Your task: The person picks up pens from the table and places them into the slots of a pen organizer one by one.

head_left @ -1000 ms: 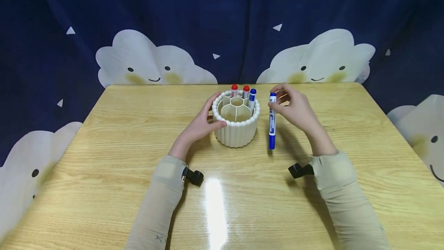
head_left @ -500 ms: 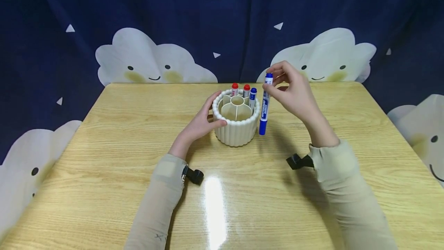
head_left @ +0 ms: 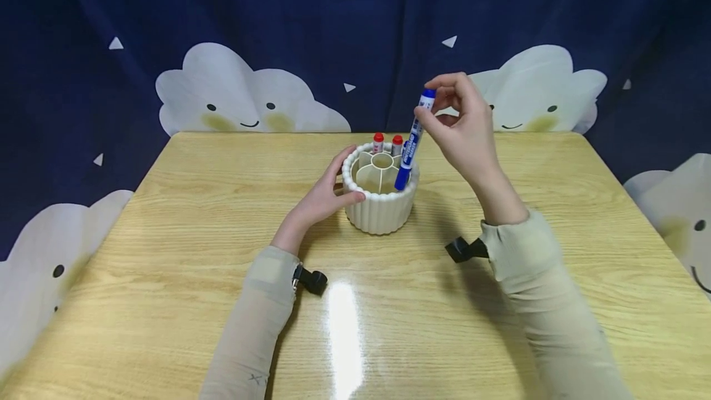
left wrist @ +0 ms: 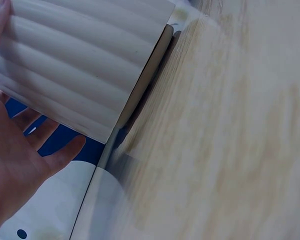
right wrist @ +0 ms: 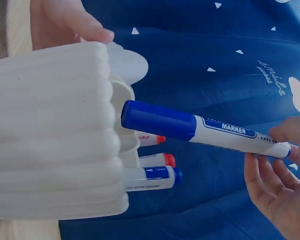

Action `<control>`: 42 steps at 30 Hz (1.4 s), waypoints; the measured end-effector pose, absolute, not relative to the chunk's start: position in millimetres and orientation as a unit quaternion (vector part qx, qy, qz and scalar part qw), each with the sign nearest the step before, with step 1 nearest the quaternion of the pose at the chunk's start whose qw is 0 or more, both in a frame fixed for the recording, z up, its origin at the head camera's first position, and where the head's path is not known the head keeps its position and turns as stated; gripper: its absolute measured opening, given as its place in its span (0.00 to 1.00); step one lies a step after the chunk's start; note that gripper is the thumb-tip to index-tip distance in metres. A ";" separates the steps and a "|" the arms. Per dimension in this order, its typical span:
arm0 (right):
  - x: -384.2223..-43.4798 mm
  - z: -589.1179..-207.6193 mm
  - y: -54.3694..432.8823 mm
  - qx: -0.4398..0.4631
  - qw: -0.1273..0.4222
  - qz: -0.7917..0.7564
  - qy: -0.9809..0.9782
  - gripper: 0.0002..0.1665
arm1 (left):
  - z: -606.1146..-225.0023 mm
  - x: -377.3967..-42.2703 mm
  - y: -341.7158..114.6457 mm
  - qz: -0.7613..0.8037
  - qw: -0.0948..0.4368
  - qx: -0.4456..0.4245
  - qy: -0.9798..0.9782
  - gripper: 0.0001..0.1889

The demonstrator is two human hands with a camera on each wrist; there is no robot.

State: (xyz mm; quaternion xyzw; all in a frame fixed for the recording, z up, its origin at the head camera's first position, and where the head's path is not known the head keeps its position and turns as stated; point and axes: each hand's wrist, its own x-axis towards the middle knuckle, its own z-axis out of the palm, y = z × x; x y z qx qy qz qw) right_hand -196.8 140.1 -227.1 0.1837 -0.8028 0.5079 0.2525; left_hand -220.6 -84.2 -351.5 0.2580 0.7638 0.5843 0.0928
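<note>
A cream, ribbed pen holder point(head_left: 380, 213) with a beaded rim and inner dividers stands upright on the table. My left hand point(head_left: 324, 197) grips its left side, thumb at the front rim and fingers round the back. Between thumb and fingertips, my right hand point(head_left: 463, 125) pinches a blue whiteboard marker point(right wrist: 230, 134) near its top end. The marker tilts, its blue capped end low over the right part of the holder's opening. Two red-ended markers point(head_left: 378, 142) and another blue marker point(right wrist: 152, 178) stand in the holder's back and right compartments; in the head view the held marker mostly hides that blue one.
The wooden table point(head_left: 183, 252) stretches to both sides and towards the front. A dark blue curtain point(head_left: 250, 5) with white clouds hangs right behind its far edge. Each wrist wears a small black camera point(head_left: 465, 250).
My right hand has risen and moved left, carrying the blue marker from beside the holder to over its opening and tilting it. The left hand has stayed on the holder.
</note>
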 end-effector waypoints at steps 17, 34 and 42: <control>-211.1 -266.3 138.5 0.228 0.231 0.464 -0.824 0.16 | -351.1 -219.9 -84.8 0.577 0.094 0.257 0.769 0.50; -204.8 -295.6 132.7 0.257 0.190 0.403 -0.857 0.12 | -351.7 -218.0 -86.6 0.579 0.085 0.264 0.767 0.51; -200.4 -301.7 131.1 0.266 0.186 0.397 -0.858 0.11 | -350.8 -215.7 -88.6 0.577 0.096 0.260 0.768 0.52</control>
